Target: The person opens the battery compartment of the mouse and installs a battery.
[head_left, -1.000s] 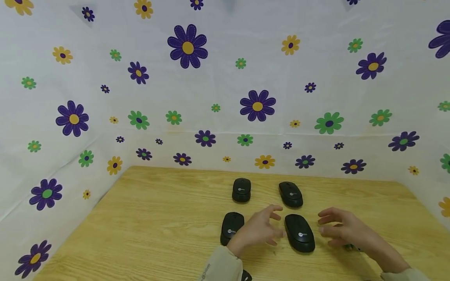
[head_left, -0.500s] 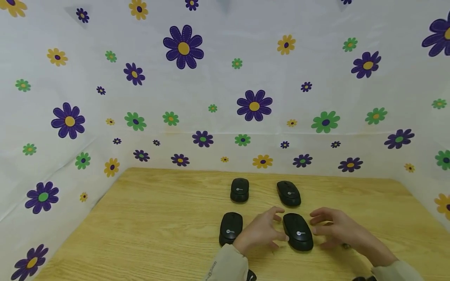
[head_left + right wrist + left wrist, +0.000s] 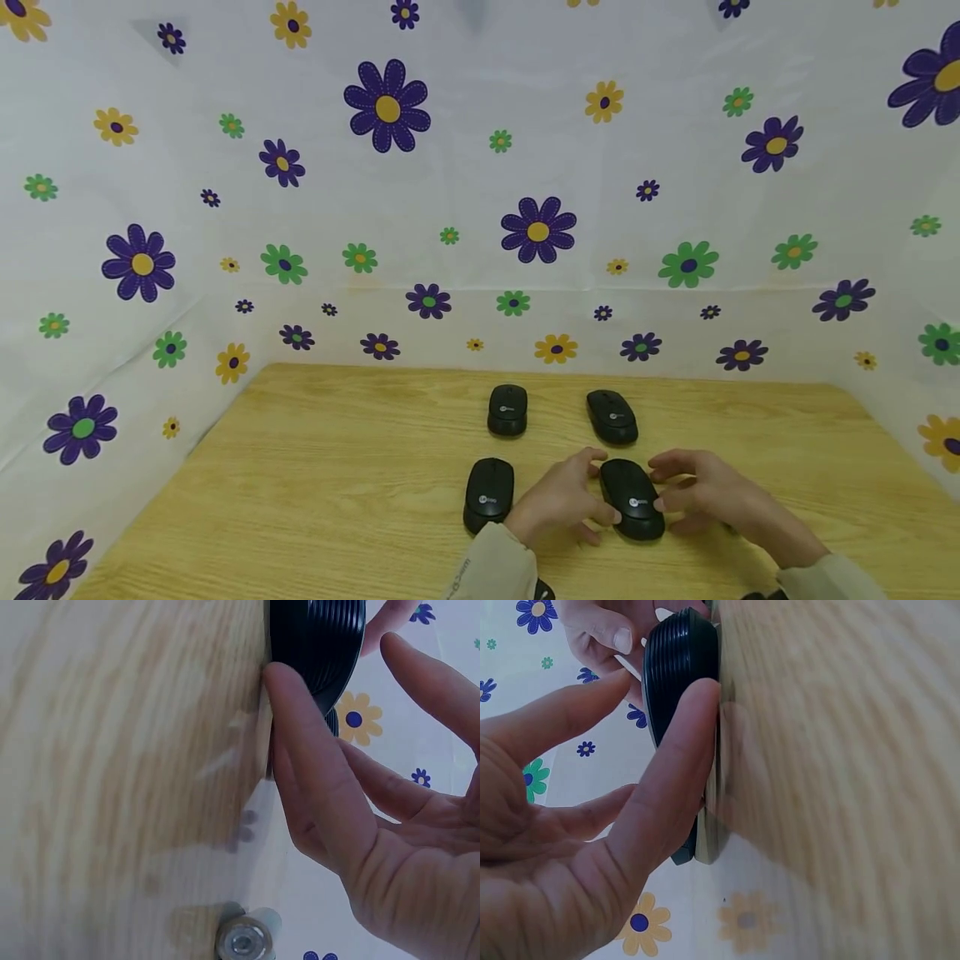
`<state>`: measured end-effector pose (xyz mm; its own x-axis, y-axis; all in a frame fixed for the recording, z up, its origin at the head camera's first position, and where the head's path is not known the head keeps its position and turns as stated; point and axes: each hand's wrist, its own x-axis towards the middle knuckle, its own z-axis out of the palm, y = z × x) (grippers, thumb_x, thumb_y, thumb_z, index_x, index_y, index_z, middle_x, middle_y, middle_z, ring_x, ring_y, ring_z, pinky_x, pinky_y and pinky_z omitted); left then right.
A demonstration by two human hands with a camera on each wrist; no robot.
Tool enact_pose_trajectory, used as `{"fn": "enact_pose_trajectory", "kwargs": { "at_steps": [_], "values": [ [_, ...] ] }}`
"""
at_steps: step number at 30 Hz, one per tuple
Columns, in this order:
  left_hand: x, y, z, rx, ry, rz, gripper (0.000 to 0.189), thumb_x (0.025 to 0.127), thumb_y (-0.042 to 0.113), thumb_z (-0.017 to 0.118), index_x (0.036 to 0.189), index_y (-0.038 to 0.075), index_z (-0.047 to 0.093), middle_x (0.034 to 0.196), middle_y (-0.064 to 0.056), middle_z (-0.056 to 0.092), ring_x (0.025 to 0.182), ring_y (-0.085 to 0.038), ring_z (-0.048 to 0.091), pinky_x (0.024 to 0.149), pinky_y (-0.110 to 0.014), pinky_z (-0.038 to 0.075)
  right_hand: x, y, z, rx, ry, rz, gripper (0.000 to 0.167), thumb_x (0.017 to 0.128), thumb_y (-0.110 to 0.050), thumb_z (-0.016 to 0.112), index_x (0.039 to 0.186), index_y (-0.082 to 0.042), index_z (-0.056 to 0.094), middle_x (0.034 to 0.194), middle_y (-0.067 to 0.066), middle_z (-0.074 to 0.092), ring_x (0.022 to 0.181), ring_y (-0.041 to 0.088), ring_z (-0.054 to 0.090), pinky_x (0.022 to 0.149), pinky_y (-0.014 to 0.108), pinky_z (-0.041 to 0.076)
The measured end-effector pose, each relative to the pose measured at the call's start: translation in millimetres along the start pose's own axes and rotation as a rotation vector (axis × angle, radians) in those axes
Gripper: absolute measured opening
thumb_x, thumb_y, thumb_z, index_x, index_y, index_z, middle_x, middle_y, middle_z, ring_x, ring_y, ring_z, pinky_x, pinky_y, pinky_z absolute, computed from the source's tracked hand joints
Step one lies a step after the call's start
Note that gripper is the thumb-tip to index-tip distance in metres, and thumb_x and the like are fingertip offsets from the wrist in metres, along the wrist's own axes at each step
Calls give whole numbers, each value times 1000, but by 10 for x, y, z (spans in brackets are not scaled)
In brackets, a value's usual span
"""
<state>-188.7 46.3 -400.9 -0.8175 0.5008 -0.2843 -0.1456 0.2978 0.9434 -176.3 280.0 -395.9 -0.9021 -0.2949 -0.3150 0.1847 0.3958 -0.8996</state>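
A black computer mouse (image 3: 632, 498) lies on the wooden table between my two hands. At its left side is my left hand (image 3: 564, 502), fingers spread and bent; in the left wrist view one finger overlaps the side of the mouse (image 3: 676, 667). My right hand (image 3: 712, 493) stands at the opposite side, its fingertips at the edge of the mouse. The right wrist view has a fingertip beside the base of the mouse (image 3: 319, 637), low against the table. Neither hand grips it visibly; whether the fingertips touch it is hard to tell.
Another mouse (image 3: 489, 493) lies left of my left wrist. Two more, a left mouse (image 3: 507, 410) and a right mouse (image 3: 612, 417), lie farther back. A small silver-ended cylinder (image 3: 244, 939) lies near my right hand. A flowered sheet (image 3: 450, 167) surrounds the table (image 3: 360, 467).
My right hand has moved left, up to the side of the mouse. My left hand has come closer from the other side. The view has shifted slightly.
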Motion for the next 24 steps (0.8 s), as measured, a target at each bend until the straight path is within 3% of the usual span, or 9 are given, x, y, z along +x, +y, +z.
{"fn": "enact_pose_trajectory", "kwargs": {
  "at_steps": [8, 14, 24],
  "values": [
    [7, -22, -8, -79, -41, -15, 69, 82, -13, 73, 145, -1, 47, 142, -11, 52, 70, -21, 68, 57, -35, 62, 24, -31, 46, -19, 7, 42, 60, 88, -4, 68, 136, 22, 44, 134, 36, 51, 105, 33, 64, 80, 47, 63],
    [18, -19, 7, -68, 11, -32, 66, 81, -14, 74, 142, -4, 51, 140, -12, 54, 66, -23, 69, 57, -34, 63, 28, 4, 43, 49, 1, 28, 61, 88, 0, 69, 136, 24, 41, 132, 34, 52, 102, 30, 64, 81, 46, 62],
    [-5, 4, -8, -47, 95, -17, 64, 79, -13, 78, 138, 1, 57, 138, -13, 56, 61, -25, 70, 55, -34, 62, 28, -39, 81, 59, 30, -21, 62, 86, 1, 69, 136, 24, 41, 134, 37, 49, 99, 30, 65, 79, 45, 63]
  ]
}}
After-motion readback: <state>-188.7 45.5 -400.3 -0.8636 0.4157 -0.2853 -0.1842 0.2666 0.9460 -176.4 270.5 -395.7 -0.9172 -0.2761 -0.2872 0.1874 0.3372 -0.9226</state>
